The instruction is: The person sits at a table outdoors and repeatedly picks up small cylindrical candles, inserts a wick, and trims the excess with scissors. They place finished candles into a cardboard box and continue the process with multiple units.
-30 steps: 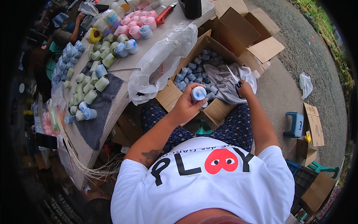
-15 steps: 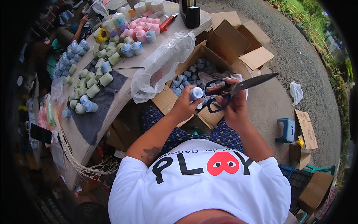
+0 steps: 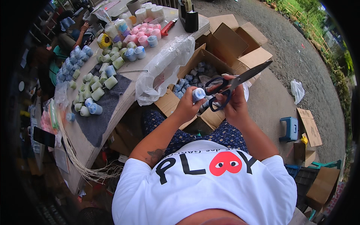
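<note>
My left hand is closed around a small blue-and-white candle, its pale round end facing up. In my right hand is a pair of scissors with dark blue handles. Fingers go through the handle loops, and the blades point up and to the right, away from the candle. Something white, perhaps a cloth, shows behind the right hand; I cannot tell whether it is held. Below both hands an open cardboard box contains many blue candles, partly hidden by the hands and scissors.
On the table at left stand green candles, pink candles and a tape dispenser. A plastic bag hangs over its edge. White wick strands droop off the near side. A blue stool stands right.
The view has shifted slightly. The scissors' tip has moved a little left and the candle tilts slightly more upward. Both hands keep their hold.
</note>
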`<move>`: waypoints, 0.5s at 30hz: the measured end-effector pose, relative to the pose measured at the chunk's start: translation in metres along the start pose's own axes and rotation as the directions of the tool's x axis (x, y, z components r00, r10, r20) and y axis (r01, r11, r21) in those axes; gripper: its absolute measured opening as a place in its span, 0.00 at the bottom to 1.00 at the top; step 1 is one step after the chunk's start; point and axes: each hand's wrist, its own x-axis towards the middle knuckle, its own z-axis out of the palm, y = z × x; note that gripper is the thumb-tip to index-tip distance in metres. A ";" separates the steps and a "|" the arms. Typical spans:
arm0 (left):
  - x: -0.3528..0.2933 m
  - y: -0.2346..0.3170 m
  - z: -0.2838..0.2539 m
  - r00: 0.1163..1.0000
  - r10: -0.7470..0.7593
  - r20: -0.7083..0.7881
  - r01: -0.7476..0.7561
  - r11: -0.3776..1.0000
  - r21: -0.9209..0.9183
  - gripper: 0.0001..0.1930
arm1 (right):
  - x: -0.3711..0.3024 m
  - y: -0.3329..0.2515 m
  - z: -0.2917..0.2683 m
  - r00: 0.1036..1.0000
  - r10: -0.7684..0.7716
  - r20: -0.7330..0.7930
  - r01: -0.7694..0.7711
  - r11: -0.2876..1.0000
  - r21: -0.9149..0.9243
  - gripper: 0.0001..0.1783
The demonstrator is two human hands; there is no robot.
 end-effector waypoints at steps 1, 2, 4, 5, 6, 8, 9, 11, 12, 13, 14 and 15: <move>-0.001 -0.002 -0.002 1.000 -0.022 0.001 0.022 1.000 -0.021 0.21 | 0.010 -0.015 0.000 0.979 -0.180 -0.099 0.187 0.980 0.066 0.27; 0.006 0.010 -0.004 1.000 -0.015 0.018 0.015 1.000 -0.006 0.22 | 0.017 -0.023 0.000 0.915 -0.340 -0.215 0.367 0.925 0.100 0.26; 0.003 0.016 0.003 0.999 0.049 0.006 -0.049 0.998 -0.050 0.21 | 0.004 0.007 -0.002 1.000 -0.017 0.022 0.019 0.997 -0.079 0.28; 0.002 0.013 0.002 0.999 0.041 0.006 -0.041 0.999 -0.030 0.21 | 0.006 0.010 0.001 0.997 0.041 0.060 -0.034 0.993 -0.114 0.28; -0.001 0.008 0.001 0.999 0.034 0.006 -0.034 0.999 -0.010 0.21 | 0.009 0.010 0.004 0.990 0.101 0.095 -0.085 0.985 -0.151 0.28; -0.001 0.006 -0.001 1.000 -0.006 0.022 0.007 1.000 -0.031 0.21 | 0.008 -0.020 0.002 0.976 -0.171 -0.132 0.180 0.981 0.065 0.29; 0.002 0.009 -0.003 0.999 -0.038 0.038 0.040 0.997 -0.071 0.21 | 0.014 -0.025 0.004 0.902 -0.359 -0.242 0.378 0.925 0.035 0.30; 0.004 0.011 0.001 0.999 0.035 0.022 -0.033 0.998 -0.051 0.21 | 0.000 0.014 0.007 0.999 -0.051 -0.016 0.050 0.996 -0.079 0.30; 0.004 0.009 0.000 0.997 -0.038 0.072 0.047 0.991 -0.128 0.19 | 0.001 0.023 0.009 0.990 0.114 0.086 -0.099 0.982 -0.161 0.30; 0.001 0.009 -0.001 0.999 0.009 0.048 -0.007 0.999 -0.044 0.19 | 0.001 0.022 0.006 0.990 0.104 0.098 -0.084 0.977 -0.194 0.31; 0.002 0.008 -0.005 0.998 0.060 0.017 -0.061 0.997 0.053 0.18 | 0.014 0.013 0.005 0.998 -0.054 0.021 0.056 0.993 -0.106 0.31; 0.001 0.008 -0.006 1.000 0.001 0.027 0.000 1.000 -0.010 0.19 | 0.018 -0.001 0.006 0.981 -0.175 -0.084 0.173 0.985 -0.026 0.31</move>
